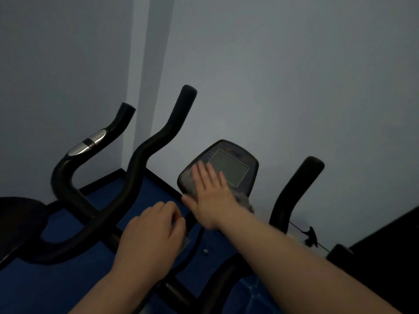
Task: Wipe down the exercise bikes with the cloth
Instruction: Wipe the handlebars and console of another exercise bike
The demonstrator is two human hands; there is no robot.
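An exercise bike's black console (pixel 235 164) with a grey screen stands in the middle of the head view. My right hand (pixel 209 193) lies flat on its lower left part, fingers straight, pressing a grey cloth (pixel 244 201) that peeks out beneath the palm and wrist. My left hand (pixel 152 234) is curled around the bike's dark frame just below the console, with a small pale object under its fingers. The bike's black handlebar (pixel 156 141) rises to the left and another black grip (pixel 297 189) to the right.
A second bike's handlebar with a chrome sensor (pixel 88 143) stands at far left, beside a dark seat (pixel 20 218). Blue floor (pixel 145 191) lies below. Grey walls meet in a corner behind. A dark block (pixel 390 241) sits at right.
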